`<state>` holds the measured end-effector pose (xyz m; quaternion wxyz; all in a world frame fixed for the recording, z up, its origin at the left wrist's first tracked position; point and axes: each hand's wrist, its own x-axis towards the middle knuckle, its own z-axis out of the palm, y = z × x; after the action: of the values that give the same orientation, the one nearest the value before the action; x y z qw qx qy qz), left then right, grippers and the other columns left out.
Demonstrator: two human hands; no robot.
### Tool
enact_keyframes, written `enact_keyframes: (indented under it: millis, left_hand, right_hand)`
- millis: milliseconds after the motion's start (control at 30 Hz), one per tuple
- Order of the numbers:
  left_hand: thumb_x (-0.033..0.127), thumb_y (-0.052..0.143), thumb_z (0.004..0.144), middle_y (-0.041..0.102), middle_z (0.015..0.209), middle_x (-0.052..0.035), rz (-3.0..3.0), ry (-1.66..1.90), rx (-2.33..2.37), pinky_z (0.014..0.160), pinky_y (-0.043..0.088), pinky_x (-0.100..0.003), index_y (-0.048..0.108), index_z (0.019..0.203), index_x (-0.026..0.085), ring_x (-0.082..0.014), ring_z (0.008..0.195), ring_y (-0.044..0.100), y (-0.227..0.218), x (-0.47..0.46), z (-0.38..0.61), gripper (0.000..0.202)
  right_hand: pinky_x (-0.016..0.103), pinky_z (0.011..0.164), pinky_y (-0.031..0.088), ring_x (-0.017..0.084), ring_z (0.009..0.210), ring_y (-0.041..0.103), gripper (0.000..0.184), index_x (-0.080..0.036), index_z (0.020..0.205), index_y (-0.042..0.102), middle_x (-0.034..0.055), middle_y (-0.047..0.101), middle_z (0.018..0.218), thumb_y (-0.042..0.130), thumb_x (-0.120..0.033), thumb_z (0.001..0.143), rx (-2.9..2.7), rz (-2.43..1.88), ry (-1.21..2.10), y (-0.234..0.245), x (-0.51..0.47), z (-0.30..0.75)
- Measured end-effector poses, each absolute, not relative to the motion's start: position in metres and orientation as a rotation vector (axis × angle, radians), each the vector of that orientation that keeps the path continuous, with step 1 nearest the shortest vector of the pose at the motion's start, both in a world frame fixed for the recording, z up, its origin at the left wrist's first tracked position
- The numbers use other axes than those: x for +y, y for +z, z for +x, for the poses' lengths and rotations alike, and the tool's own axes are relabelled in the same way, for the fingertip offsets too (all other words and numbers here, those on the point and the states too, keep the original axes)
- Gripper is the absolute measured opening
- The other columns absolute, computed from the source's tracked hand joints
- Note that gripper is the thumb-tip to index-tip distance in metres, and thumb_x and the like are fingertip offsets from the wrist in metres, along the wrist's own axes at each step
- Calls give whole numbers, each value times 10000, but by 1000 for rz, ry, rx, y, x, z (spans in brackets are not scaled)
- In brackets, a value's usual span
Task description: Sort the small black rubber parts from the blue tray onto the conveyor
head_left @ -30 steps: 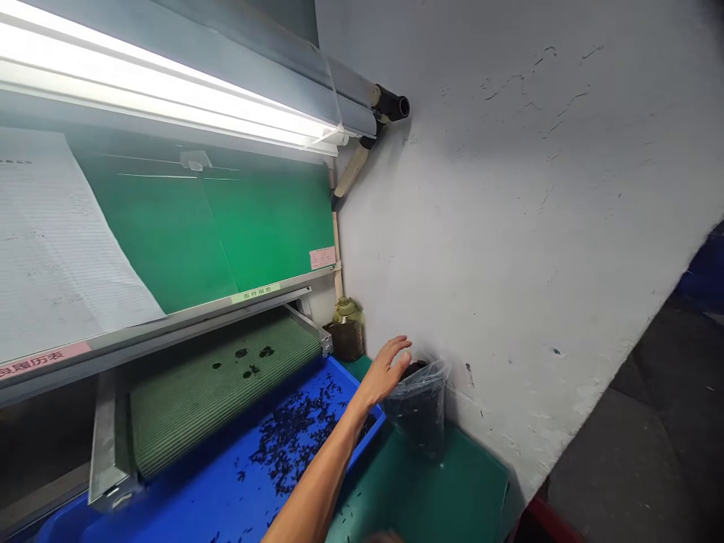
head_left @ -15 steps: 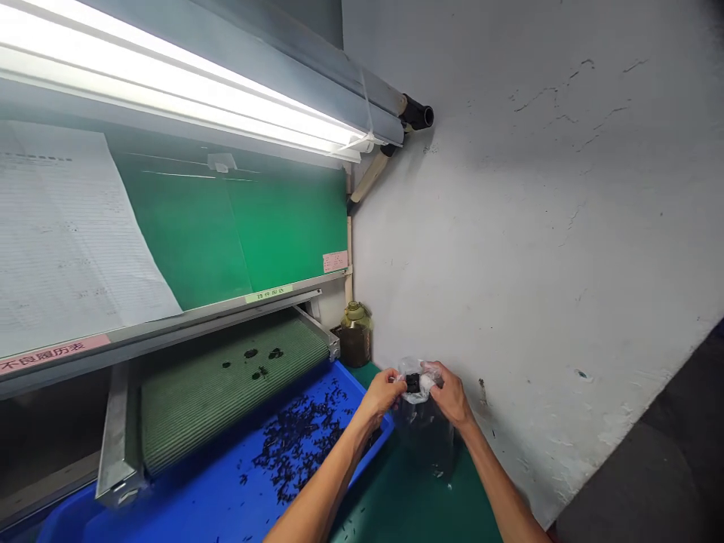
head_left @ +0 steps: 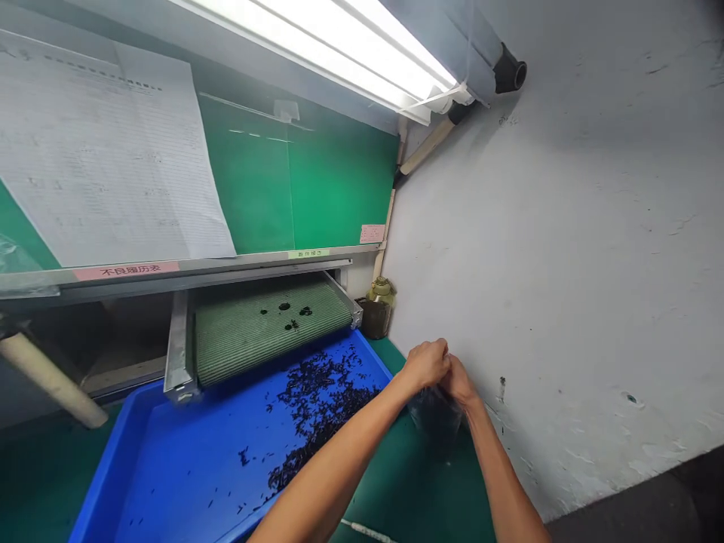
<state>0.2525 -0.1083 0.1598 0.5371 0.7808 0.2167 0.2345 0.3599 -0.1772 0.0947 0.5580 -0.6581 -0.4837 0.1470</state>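
Observation:
My left hand (head_left: 427,364) and my right hand (head_left: 459,381) meet at the gathered neck of a clear plastic bag (head_left: 435,418), both closed on it. The bag stands on a green mat (head_left: 396,483) against the wall, with dark contents showing faintly through the plastic. Left of my left forearm lies a blue plastic tray (head_left: 170,467), holding a scattered heap of small dark pieces (head_left: 322,400). My fingers hide the top of the bag.
A green ribbed conveyor belt (head_left: 265,332) with dark spots ends above the tray. Behind it stand a small glass jar (head_left: 378,305) and a green board with a paper sheet (head_left: 107,151) under a fluorescent lamp (head_left: 339,45). A white wall (head_left: 566,226) rises on the right.
My hands have closed and gathered the bag's neck, hiding the dark item and white plastic visible there before. The view has swung, showing more of the tray and paper sheet.

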Motion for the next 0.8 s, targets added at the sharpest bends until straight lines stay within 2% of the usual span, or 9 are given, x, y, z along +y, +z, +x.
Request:
enact_keyframes:
  millis: [133, 267, 367, 467, 567, 800]
  left_hand:
    - [256, 497, 745, 608, 735, 4, 1668, 668, 478, 578, 396, -228, 553, 925, 185, -128, 631, 553, 158, -97, 219, 201]
    - [286, 472, 744, 571, 683, 16, 1343, 778, 641, 493, 336, -210, 517, 854, 179, -95, 525, 481, 109, -97, 162, 160]
    - [340, 509, 717, 556, 642, 30, 1265, 667, 754, 469, 291, -207, 511, 824, 185, -93, 505, 463, 56, -113, 114, 188]
    - [465, 550, 696, 524, 610, 41, 1181, 635, 846, 453, 249, -206, 504, 805, 183, -84, 469, 424, 18, -136, 69, 306]
    - [535, 554, 715, 522, 638, 42, 1120, 604, 860, 460, 233, -200, 512, 838, 182, -79, 492, 415, 9, -154, 35, 376]
    - [573, 565, 738, 535, 684, 32, 1009, 604, 854, 488, 288, -205, 526, 879, 187, -83, 544, 430, 9, -171, 13, 412]
  right_hand:
    - [220, 492, 385, 96, 541, 480, 229, -157, 745, 569, -31, 547, 624, 602, -383, 740, -1062, -1559, 435, 105, -183, 372]
    - [204, 445, 296, 76, 485, 359, 249, -192, 647, 476, -75, 402, 541, 558, -410, 735, -916, -1525, 350, 106, -184, 376]
    - [205, 447, 291, 80, 491, 357, 203, -204, 692, 461, -78, 405, 566, 509, -396, 733, -789, -1472, 261, 106, -179, 379]
    - [196, 440, 276, 78, 488, 370, 178, -199, 799, 502, -76, 440, 583, 505, -334, 683, -716, -1417, 226, 112, -176, 382]
    - [184, 439, 253, 68, 472, 348, 214, -200, 833, 509, -92, 396, 547, 511, -279, 635, -718, -1366, 238, 127, -179, 383]
    - [192, 415, 267, 66, 405, 298, 230, -225, 802, 477, -123, 304, 445, 568, -213, 592, -745, -1268, 323, 157, -193, 374]
